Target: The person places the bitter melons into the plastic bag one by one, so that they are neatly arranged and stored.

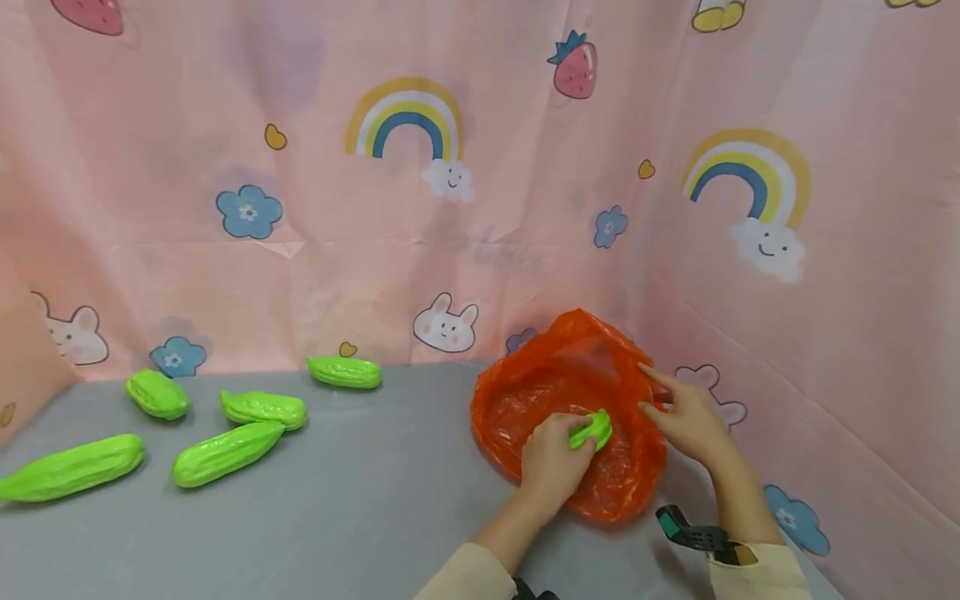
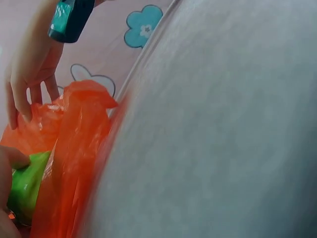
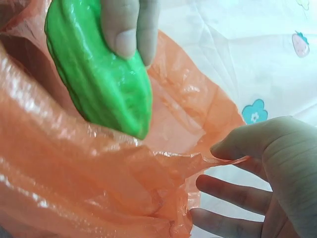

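Note:
My left hand [image 1: 553,462] grips a bright green, ridged bitter melon [image 1: 598,428] over the mouth of an orange-red plastic bag [image 1: 495,417]. In the right wrist view, the melon's pointed end [image 3: 133,116] hangs inside the opening, fingers lying along its side. At the bag's right side, my right hand [image 1: 693,417] pinches the rim between thumb and forefinger, the other fingers spread behind the plastic. The left wrist view shows part of the melon [image 2: 29,183] behind the bag's wall [image 2: 74,163]. The bag stands wide-mouthed on the grey table [image 1: 360,517].
Several more bitter melons lie on the table's left half: a long one [image 1: 71,468], a short one [image 1: 157,394], a touching pair [image 1: 262,409] and one near the back edge [image 1: 345,372]. A pink patterned cloth [image 1: 322,200] hangs behind and along the right side.

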### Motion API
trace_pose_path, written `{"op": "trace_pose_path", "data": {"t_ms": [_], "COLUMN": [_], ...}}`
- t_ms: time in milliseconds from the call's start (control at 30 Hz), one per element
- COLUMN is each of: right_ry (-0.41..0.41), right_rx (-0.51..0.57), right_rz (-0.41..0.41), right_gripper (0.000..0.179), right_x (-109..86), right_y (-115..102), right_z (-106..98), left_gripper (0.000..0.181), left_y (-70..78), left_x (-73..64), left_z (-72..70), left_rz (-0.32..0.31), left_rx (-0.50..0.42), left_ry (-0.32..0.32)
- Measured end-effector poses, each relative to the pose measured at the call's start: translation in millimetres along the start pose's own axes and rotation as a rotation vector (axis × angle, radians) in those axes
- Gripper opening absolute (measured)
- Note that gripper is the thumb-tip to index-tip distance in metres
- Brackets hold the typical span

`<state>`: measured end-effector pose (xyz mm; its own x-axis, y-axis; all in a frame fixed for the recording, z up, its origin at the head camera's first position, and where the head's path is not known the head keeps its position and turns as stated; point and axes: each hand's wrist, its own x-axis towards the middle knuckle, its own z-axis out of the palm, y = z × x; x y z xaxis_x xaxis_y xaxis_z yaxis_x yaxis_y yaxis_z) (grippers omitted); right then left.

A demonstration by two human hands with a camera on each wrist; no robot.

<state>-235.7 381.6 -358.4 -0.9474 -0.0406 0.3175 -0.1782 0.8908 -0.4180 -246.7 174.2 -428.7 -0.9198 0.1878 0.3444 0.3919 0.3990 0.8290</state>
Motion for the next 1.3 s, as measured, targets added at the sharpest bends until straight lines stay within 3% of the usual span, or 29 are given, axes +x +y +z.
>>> {"op": "trace_pose_path", "data": {"t_ms": [167,433,733,867,1100,1300], "right_ry": [0.009,0.020,-0.007,-0.017,-0.051,-0.045], "right_rx": [-0.007,-0.036,-0.016,-0.009,-0.038,-0.062], "right_rz": [0.000,0.006,0.003,0.014,0.031,0.015], "right_gripper": [0.056,0.056,0.057,0.058,0.059,0.059], "right_x": [1.4,-3.1,-0.1,1.2,-1.4,5.6], "right_y": [3.3,5.1,2.7,0.7,4.1,4.1], "right_z": [0.3,-0.7,0.7,-1.1,0.2,2.2], "left_gripper": [0.026,0.023,0.027,0.028,0.026,0.025], "left_y": [-1.2,-3.0,-8.9,-10.4,-11.3,-11.0], "left_x": [-2.1,-10.3,-6.0,-3.0,-5.4,-0.7], "left_z": [4.0,19.2,10.3,7.5,10.8,9.9], "left_rz": [0.034,0.103,0.004,-0.003,-0.059,-0.026], "left_rx": [0.028,0.253,0.214,0.192,0.187,0.239], "left_ry": [-0.018,0.001,-0.047,-0.054,-0.078,-0.066]}}
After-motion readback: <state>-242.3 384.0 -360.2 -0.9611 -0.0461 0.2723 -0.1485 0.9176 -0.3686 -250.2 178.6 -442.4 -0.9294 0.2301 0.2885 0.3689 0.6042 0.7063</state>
